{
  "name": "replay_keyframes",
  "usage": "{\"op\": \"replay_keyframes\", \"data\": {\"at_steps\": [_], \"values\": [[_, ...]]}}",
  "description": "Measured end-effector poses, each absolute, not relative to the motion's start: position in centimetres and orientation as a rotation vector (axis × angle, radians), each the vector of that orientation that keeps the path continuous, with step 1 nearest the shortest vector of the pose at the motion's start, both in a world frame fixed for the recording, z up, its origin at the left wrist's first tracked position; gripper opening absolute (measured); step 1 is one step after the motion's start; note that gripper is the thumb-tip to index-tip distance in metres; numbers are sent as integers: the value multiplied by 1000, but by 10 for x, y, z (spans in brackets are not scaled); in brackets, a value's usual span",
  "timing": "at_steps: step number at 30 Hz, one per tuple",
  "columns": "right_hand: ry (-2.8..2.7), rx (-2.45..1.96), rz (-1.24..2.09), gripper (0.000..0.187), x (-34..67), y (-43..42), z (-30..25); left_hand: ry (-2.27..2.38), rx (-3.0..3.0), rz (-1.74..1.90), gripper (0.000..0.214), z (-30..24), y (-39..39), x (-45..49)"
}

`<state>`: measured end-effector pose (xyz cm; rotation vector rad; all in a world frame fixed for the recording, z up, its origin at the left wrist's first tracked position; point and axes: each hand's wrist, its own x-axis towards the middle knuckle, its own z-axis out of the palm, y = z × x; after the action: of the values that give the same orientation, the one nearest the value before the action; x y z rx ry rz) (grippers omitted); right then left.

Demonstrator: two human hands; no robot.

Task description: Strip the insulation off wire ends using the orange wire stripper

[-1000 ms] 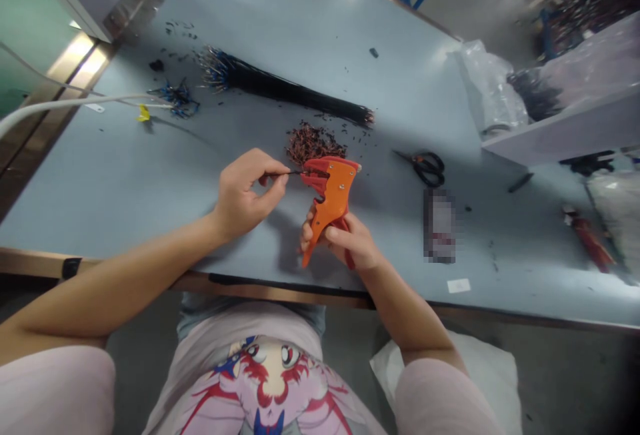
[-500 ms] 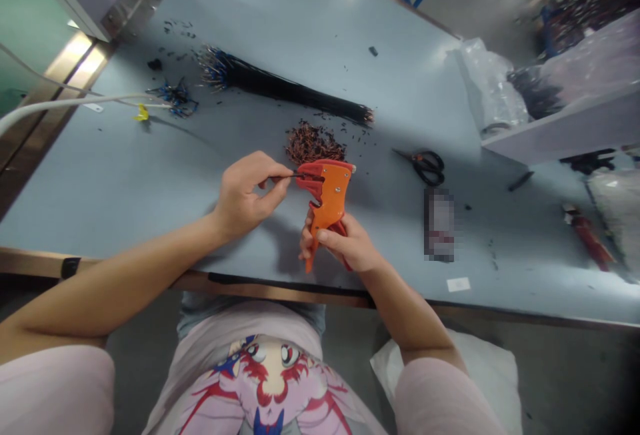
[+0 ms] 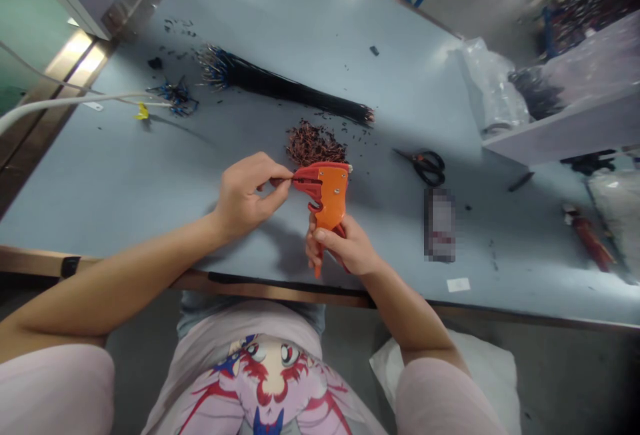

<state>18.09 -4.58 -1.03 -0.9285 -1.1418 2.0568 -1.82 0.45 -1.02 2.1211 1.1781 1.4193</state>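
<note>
Well, the orange wire stripper (image 3: pixel 327 191) is held over the tabletop (image 3: pixel 150 175), jaws pointing to 9 o'clock, handle running toward 6. Right hand (image 3: pixel 345 245) wraps its grip; left hand (image 3: pixel 245 195) pinches a thin wire (image 3: pixel 286 179), its end hidden in the jaws.

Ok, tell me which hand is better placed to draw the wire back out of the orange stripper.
Left, probably: the left hand pinches the wire right at the jaws, while the right hand is closed around the grip of the orange wire stripper.

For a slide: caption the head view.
Right hand grips an orange wire stripper; left hand holds a thin wire at its red jaws.
</note>
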Motion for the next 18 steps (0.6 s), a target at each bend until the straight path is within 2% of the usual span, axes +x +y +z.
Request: {"op": "replay_keyframes", "data": {"at_steps": [7, 11, 18], "values": [[-1105, -908, 2032, 31, 184, -45, -8, 1172, 2122, 1438, 9, -8, 3, -18], [-1097, -791, 2128, 61, 192, -40, -9, 1228, 2033, 1494, 6, -9, 6, -20], [-1027, -775, 2160, 53, 194, -40, -10, 1211, 2042, 1520, 7, -11, 8, -21]]}}
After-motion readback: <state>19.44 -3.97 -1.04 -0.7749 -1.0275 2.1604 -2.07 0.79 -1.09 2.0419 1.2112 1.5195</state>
